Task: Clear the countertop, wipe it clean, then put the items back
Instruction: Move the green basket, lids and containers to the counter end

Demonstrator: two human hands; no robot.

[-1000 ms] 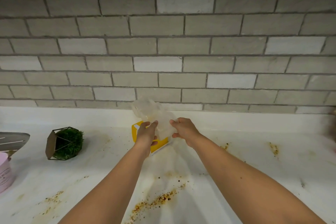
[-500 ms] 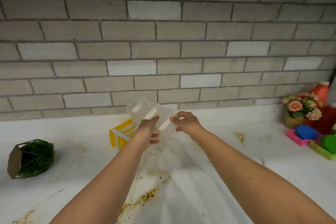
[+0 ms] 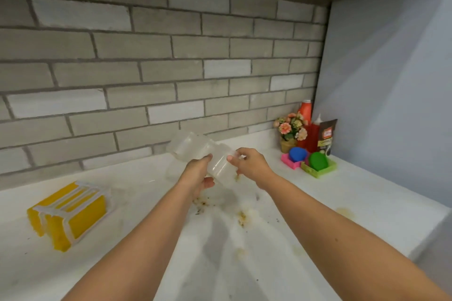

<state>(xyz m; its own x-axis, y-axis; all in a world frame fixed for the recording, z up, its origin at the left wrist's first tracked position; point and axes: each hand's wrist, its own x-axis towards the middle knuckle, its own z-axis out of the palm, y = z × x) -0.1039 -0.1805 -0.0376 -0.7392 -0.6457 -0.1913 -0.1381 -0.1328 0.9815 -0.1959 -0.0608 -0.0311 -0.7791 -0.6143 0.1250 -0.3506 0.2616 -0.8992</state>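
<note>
I hold a cluster of clear plastic containers [image 3: 195, 151] in the air above the white countertop [image 3: 305, 205], near the brick backsplash. My left hand [image 3: 198, 173] grips the containers from below and the left. My right hand [image 3: 252, 166] pinches the rim of the nearest container from the right. Brown stains and crumbs [image 3: 242, 215] lie on the countertop under my hands. A yellow sponge in a white plastic holder [image 3: 71, 212] lies on the counter at the left.
In the right back corner stand a small pot of flowers [image 3: 291, 129], an orange bottle [image 3: 305, 110], a red sauce bottle [image 3: 314, 134], a dark pouch [image 3: 326, 134], and pink [image 3: 287, 161] and green [image 3: 320, 171] trays with blue and green lids. A blue wall borders the right side.
The view has swung to the right; the plant at the left has left the frame and the corner items have come fully into view. Both hands have carried the containers rightward.
</note>
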